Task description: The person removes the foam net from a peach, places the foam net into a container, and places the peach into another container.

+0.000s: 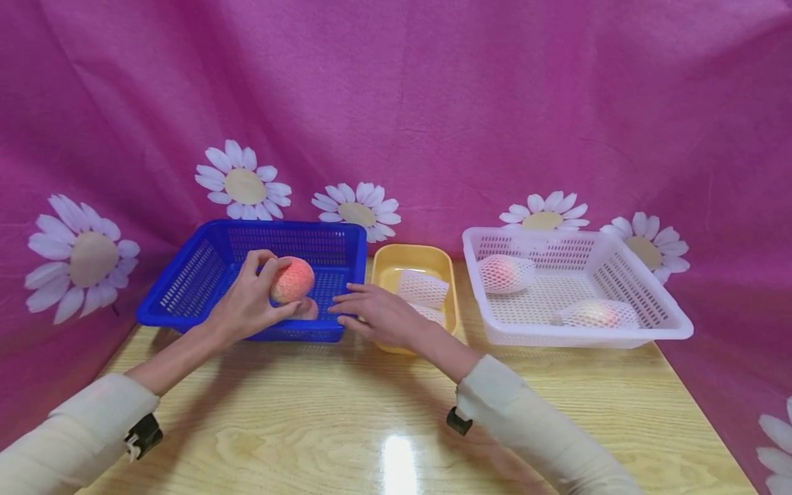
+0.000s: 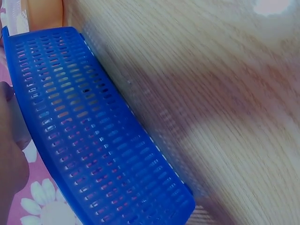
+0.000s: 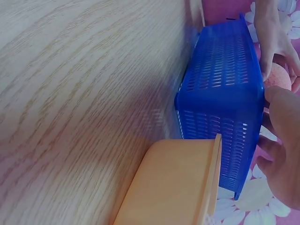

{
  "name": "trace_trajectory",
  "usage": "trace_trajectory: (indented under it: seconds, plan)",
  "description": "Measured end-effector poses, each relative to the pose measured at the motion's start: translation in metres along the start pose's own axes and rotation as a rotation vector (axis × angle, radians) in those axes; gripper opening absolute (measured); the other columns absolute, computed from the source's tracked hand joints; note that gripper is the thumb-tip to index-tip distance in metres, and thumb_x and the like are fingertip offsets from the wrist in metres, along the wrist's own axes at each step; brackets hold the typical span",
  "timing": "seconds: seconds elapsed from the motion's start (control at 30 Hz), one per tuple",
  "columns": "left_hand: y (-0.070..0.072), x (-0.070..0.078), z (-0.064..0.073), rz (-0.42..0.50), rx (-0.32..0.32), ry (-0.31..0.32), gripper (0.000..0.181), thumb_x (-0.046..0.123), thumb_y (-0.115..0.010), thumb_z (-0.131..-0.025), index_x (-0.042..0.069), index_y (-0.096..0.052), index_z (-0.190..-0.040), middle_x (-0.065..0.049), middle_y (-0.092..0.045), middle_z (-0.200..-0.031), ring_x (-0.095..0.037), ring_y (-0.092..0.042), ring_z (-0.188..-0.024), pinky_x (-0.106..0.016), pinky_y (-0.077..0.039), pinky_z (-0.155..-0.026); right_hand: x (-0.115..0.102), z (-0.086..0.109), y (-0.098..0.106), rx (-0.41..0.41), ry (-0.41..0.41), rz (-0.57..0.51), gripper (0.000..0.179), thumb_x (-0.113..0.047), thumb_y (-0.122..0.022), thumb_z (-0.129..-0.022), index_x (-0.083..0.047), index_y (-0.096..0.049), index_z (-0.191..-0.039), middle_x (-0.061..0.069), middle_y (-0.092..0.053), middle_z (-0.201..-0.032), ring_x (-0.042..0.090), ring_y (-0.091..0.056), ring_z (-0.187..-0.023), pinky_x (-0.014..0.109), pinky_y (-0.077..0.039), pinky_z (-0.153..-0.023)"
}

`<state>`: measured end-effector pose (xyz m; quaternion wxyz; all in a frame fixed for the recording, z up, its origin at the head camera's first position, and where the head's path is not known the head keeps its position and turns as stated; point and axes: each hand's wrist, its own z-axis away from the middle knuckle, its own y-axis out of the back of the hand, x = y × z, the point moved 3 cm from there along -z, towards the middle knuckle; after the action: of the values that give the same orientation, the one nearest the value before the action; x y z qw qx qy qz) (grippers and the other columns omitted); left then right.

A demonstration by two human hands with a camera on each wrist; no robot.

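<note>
My left hand [image 1: 250,295] grips a pinkish-orange peach [image 1: 293,280] between thumb and fingers, inside the blue basket [image 1: 355,275]. Just below it a second peach [image 1: 307,309] shows partly, the rest hidden behind the thumb and the held fruit. Over the basket's right rim reaches my right hand [image 1: 386,313], fingers loosely stretched toward the peach and holding nothing. From the right wrist, the right hand [image 3: 283,145] appears at the blue rim, close to the held peach [image 3: 277,76]. In the left wrist view the basket's wall [image 2: 93,126] hides most of the work.
A yellow tray [image 1: 454,289] with white foam net sleeves [image 1: 423,289] stands beside the blue basket, partly under my right forearm. Farther right, a white basket [image 1: 656,295] holds two peaches in foam nets [image 1: 504,273]. A magenta flowered cloth [image 1: 402,103] hangs behind the wooden table [image 1: 322,412].
</note>
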<state>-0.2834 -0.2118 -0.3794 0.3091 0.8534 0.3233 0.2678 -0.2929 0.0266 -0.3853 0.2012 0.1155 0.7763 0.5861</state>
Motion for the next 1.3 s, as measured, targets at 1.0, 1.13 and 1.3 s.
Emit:
trace_trajectory:
  seconds: [1.0, 1.13, 1.3]
  plan:
    - [0.014, -0.032, 0.004, -0.066, -0.155, 0.216, 0.06, 0.027, -0.083, -0.077, 0.003, -0.054, -0.125, -0.024, -0.052, -0.109, -0.04, -0.059, -0.092, -0.056, -0.054, -0.073, -0.003, -0.006, -0.005, -0.076, 0.036, -0.057, 0.038, -0.023, -0.047, -0.106, -0.015, -0.058, -0.142, 0.003, -0.055, -0.144, 0.031, -0.033, -0.143, 0.036, -0.012, -0.121]
    - [0.016, -0.038, 0.004, -0.074, -0.227, 0.282, 0.058, 0.03, -0.081, -0.078, 0.002, -0.054, -0.121, -0.024, -0.053, -0.103, -0.039, -0.058, -0.088, -0.055, -0.053, -0.07, -0.003, -0.005, -0.005, -0.071, 0.045, -0.055, 0.039, -0.023, -0.047, -0.106, -0.014, -0.057, -0.143, 0.006, -0.054, -0.145, 0.031, -0.032, -0.144, 0.035, -0.011, -0.121]
    - [0.018, -0.042, 0.004, -0.081, -0.31, 0.348, 0.057, 0.034, -0.079, -0.079, 0.001, -0.055, -0.119, -0.026, -0.054, -0.103, -0.04, -0.059, -0.088, -0.055, -0.052, -0.07, -0.004, -0.004, -0.006, -0.082, 0.041, -0.047, 0.04, -0.022, -0.046, -0.107, -0.014, -0.055, -0.145, 0.007, -0.052, -0.147, 0.032, -0.03, -0.144, 0.036, -0.01, -0.121]
